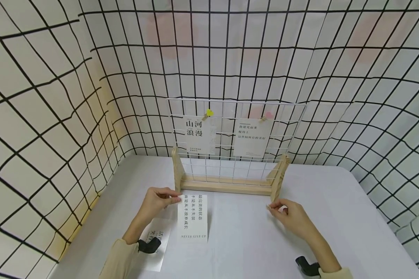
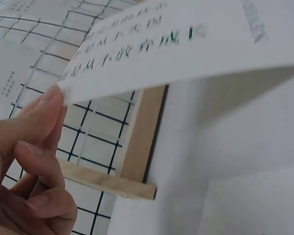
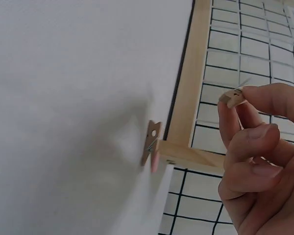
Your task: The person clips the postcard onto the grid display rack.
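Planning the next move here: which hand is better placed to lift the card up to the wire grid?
Probably the left hand: it already pinches the card by its top corner, just before the wire grid. The right hand is busy pinching a small wooden clip.

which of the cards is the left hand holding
The card with NEVER GIVE UP printed at its bottom, pinched at its top corner by the left hand. Two cards hang clipped on the wire grid; another lies under the left wrist.

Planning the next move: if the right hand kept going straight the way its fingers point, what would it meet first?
Probably the wooden foot of the grid stand: the right hand, pinching a small clip, points at it. Depth is uncertain.
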`<action>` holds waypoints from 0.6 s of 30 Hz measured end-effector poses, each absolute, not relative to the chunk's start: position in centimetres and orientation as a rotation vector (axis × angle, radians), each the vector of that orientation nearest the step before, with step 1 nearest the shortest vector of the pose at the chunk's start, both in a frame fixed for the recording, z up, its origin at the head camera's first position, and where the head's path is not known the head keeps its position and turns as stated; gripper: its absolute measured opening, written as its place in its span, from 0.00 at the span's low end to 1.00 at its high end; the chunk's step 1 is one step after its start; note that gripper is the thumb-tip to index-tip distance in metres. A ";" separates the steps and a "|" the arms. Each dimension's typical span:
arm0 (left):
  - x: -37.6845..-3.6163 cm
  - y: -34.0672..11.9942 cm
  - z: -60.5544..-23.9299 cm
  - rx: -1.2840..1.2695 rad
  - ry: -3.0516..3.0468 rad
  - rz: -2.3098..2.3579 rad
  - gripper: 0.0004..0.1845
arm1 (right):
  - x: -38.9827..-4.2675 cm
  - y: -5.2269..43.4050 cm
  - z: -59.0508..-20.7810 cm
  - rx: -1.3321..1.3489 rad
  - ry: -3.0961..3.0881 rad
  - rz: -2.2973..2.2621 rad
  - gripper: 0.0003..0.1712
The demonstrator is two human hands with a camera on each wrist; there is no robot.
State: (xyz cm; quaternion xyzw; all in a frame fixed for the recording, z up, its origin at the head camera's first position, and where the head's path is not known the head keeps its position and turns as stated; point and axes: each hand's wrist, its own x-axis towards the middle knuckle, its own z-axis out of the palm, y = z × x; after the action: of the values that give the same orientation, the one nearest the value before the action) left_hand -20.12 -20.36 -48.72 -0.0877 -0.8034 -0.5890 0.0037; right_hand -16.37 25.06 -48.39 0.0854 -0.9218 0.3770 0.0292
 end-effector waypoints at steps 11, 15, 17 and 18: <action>-20.7 -18.8 -47.7 0.087 -2.247 -2.104 0.15 | -17.2 23.7 -46.7 0.328 -2.672 1.474 0.12; -20.7 -18.0 -47.4 0.155 -2.172 -2.142 0.14 | -17.4 23.3 -46.1 0.407 -2.583 1.545 0.15; -20.9 -17.7 -47.3 0.177 -2.146 -2.157 0.13 | -17.5 23.1 -45.8 0.437 -2.549 1.575 0.17; -20.9 -17.5 -47.3 0.184 -2.129 -2.174 0.12 | -17.5 23.0 -45.7 0.450 -2.535 1.603 0.17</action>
State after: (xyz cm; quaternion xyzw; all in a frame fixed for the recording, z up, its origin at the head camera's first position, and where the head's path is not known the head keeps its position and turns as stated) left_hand -20.94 -17.51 -47.34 0.0601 -0.6976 -0.7124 0.0465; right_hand -17.50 23.02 -45.66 0.1482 -0.8346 0.5277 0.0544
